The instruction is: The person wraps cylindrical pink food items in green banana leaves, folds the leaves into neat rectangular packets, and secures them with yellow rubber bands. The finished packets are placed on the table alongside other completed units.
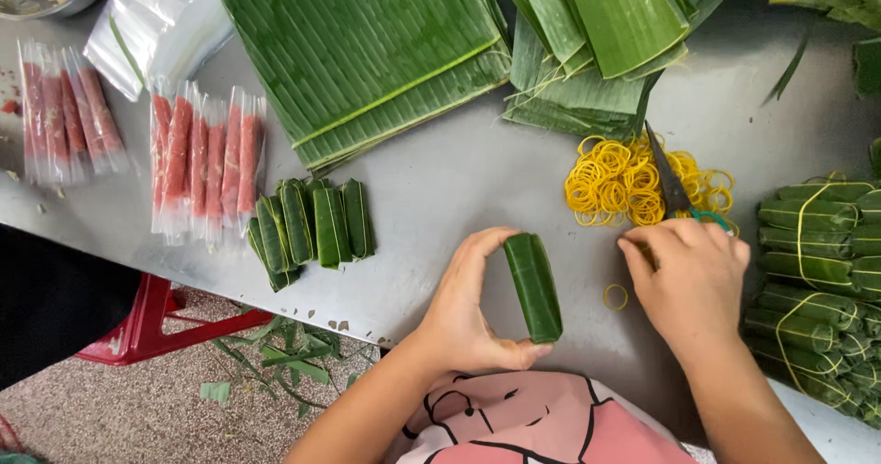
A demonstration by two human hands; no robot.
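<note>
1. Left hand (463,313): fingers clamped on a leaf-wrapped roll (534,286), thumb at the near end, fingertips at the far end.
2. Leaf-wrapped roll: dark green, held just above the steel worktop (459,179), close to its near edge, lengthwise from near to far.
3. Right hand (690,276): lowered at the near side of the yellow rubber band pile (633,179), fingers bunched together on the nearest bands; grip on a band cannot be confirmed.
4. Single rubber band (616,296): flat on the worktop between both hands, apart from the pile.
5. Scissors (673,187): resting across the pile, blade pointing to the far edge, green handle just beside the right hand.
6. Finished rolls (312,225): group of unbound green rolls, side by side, left of the left hand, near the near edge.
7. Bundled rolls (817,280): stacked at the right edge, tied with yellow bands.
8. Plastic-wrapped pink sticks (206,156): two rows toward the left edge, beside the finished rolls.
9. Clear bags (156,28): stacked at the far left corner.
10. Cut banana leaves (367,51): two stacks along the far edge, behind the pile.
11. Red stool (147,331): on the floor below the near edge, leaf scraps (284,354) beside it.
</note>
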